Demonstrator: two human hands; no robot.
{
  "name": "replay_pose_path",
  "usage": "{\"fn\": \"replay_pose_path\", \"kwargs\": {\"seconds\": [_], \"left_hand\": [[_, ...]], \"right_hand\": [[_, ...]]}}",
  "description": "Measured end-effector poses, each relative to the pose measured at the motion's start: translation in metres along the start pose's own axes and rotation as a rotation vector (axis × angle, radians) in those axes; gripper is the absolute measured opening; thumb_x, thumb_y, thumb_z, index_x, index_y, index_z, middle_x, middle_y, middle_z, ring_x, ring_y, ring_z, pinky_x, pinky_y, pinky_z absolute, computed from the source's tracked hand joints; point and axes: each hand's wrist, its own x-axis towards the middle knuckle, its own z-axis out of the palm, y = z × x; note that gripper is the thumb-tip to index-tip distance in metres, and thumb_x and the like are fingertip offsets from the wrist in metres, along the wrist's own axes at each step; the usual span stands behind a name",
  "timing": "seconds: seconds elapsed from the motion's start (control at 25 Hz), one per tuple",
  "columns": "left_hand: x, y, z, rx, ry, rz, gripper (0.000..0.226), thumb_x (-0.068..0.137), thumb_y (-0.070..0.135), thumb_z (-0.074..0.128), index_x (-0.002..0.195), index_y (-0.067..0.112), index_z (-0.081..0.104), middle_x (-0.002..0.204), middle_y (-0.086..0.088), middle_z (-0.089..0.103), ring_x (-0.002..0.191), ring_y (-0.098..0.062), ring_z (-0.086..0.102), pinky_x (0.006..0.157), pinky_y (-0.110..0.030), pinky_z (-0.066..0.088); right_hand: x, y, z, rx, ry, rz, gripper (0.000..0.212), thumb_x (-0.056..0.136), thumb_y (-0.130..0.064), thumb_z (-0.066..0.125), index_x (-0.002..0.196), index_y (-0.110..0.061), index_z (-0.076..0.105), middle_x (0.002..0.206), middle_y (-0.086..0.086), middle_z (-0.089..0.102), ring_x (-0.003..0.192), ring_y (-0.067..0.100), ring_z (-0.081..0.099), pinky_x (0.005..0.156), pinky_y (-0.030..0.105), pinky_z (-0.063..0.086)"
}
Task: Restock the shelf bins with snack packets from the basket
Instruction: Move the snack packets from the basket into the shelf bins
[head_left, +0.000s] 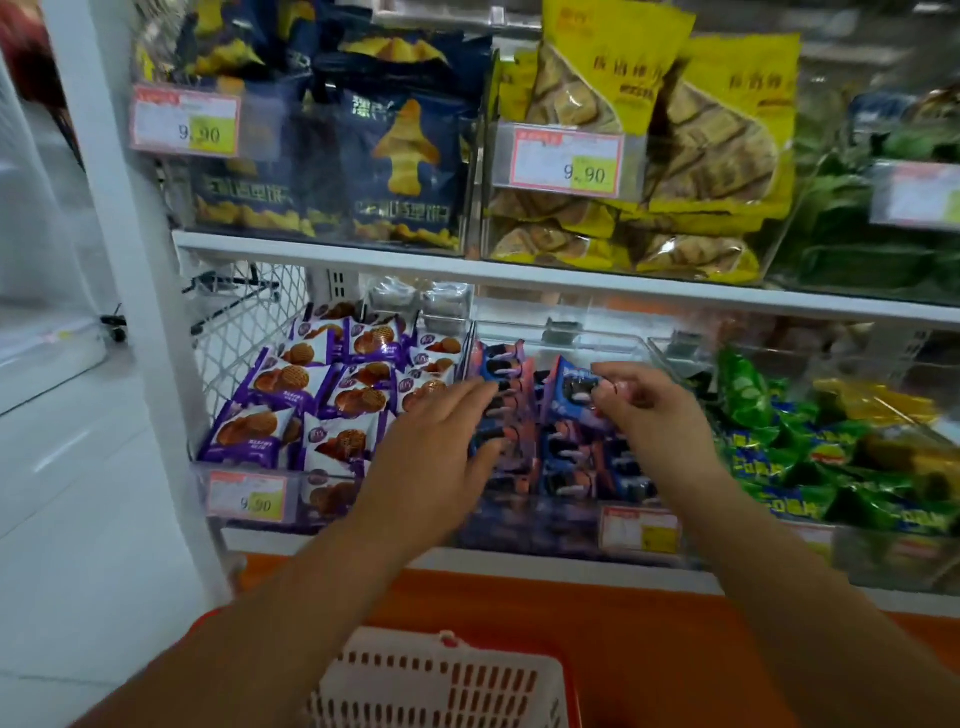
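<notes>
Nearest us, a white basket (441, 680) sits at the bottom edge, just before an orange ledge (649, 623). We cannot see what lies inside it. Both our forearms extend over the basket and ledge to the lower shelf.

Our left hand (431, 457) lies flat, fingers straight and spread. Its fingertips rest on the left row of the blue packets (566, 457) that fill the clear middle bin (545, 525). Our right hand (649, 410) is curled, with thumb above and fingers below pinching one packet (571, 389) by its right edge. This packet stands upright over the right row of the same bin, just above the pile.

Left of this bin, purple packets (311, 400) lie in tilted rows, with a tag (248, 500) reading 9.90 on the bin's front. To the right, green packets (779, 441) are heaped in another clear bin.

Beyond a white shelf board (519, 275), the upper shelf holds navy packets (400, 171) on the left and yellow packets (701, 145) beside them, each bin carrying a 9.90 tag. The far right of that shelf shows green packs too blurred for us to tell more.
</notes>
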Motion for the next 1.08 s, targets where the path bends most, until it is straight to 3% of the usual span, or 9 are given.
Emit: {"fn": "replay_pose_path", "kwargs": {"seconds": [0.16,0.32,0.44,0.56,0.68,0.76,0.84,0.92,1.08], "left_hand": [[0.031,-0.044,0.021,0.284,-0.095,0.091,0.066,0.094,0.055,0.008,0.154,0.03,0.016,0.162,0.008,0.014,0.148,-0.006,0.004,0.119,-0.033,-0.005],[0.033,-0.051,0.032,0.228,-0.074,0.113,0.061,0.096,0.051,0.013,0.152,0.031,0.024,0.159,0.011,0.02,0.148,-0.004,0.006,0.121,-0.036,-0.002],[0.033,-0.052,0.035,0.221,-0.056,0.113,0.058,0.097,0.051,0.014,0.151,0.034,0.023,0.159,0.012,0.02,0.148,-0.003,0.004,0.121,-0.036,-0.003],[0.034,-0.054,0.036,0.213,-0.047,0.114,0.055,0.097,0.05,0.018,0.15,0.034,0.026,0.158,0.013,0.023,0.148,-0.003,0.007,0.12,-0.035,-0.002],[0.034,-0.054,0.037,0.2,-0.043,0.113,0.055,0.098,0.049,0.018,0.15,0.034,0.025,0.158,0.013,0.022,0.147,-0.003,0.007,0.12,-0.033,-0.003],[0.034,-0.054,0.037,0.192,-0.066,0.101,0.056,0.097,0.05,0.016,0.151,0.035,0.024,0.159,0.013,0.02,0.147,-0.003,0.006,0.121,-0.036,0.0],[0.032,-0.05,0.032,0.179,-0.066,0.099,0.059,0.097,0.054,0.013,0.152,0.034,0.022,0.16,0.012,0.017,0.148,-0.003,0.001,0.122,-0.039,0.002],[0.021,-0.046,0.023,0.154,0.001,0.116,0.06,0.098,0.056,0.018,0.152,0.03,0.027,0.16,0.009,0.019,0.148,-0.005,0.002,0.121,-0.035,0.0],[-0.058,-0.04,0.013,0.05,0.13,0.123,0.044,0.098,0.04,0.037,0.138,0.025,0.046,0.141,0.007,0.05,0.132,-0.009,0.04,0.113,-0.026,0.024]], "right_hand": [[0.089,0.023,0.013,-0.157,0.047,-0.001,0.02,0.094,-0.015,0.061,0.113,-0.015,0.067,0.088,0.001,0.063,0.081,0.019,0.062,0.057,0.014,0.043],[0.148,0.049,0.035,-0.276,0.047,0.048,0.022,0.092,-0.015,0.063,0.113,-0.017,0.068,0.107,0.008,0.069,0.079,0.019,0.066,0.07,0.025,0.048],[0.171,0.058,0.053,-0.227,0.005,0.098,0.023,0.091,-0.008,0.063,0.111,-0.017,0.067,0.11,0.007,0.068,0.066,0.014,0.062,0.063,0.02,0.053],[0.181,0.066,0.066,-0.379,-0.082,0.088,0.026,0.092,-0.011,0.062,0.117,-0.016,0.067,0.116,0.009,0.067,0.092,0.025,0.065,0.08,0.022,0.052],[0.178,0.071,0.064,-0.41,-0.104,0.094,0.034,0.095,-0.018,0.059,0.129,-0.019,0.06,0.116,0.01,0.064,0.088,0.023,0.065,0.075,0.016,0.05],[0.17,0.064,0.058,-0.492,-0.068,0.098,0.042,0.096,-0.029,0.055,0.138,-0.022,0.051,0.129,0.017,0.054,0.091,0.03,0.064,0.082,0.027,0.049],[0.146,0.047,0.05,-0.518,0.021,-0.001,0.043,0.098,-0.031,0.051,0.14,-0.022,0.046,0.137,0.019,0.043,0.095,0.033,0.062,0.087,0.034,0.047],[0.1,0.028,0.045,-0.423,0.07,-0.205,0.037,0.099,-0.027,0.05,0.136,-0.021,0.049,0.132,0.009,0.043,0.097,0.019,0.059,0.089,0.035,0.049],[-0.025,0.008,0.058,-0.326,-0.101,-0.635,0.024,0.096,-0.02,0.05,0.119,-0.024,0.054,0.103,-0.014,0.041,0.089,-0.006,0.045,0.082,0.007,0.038]]}}
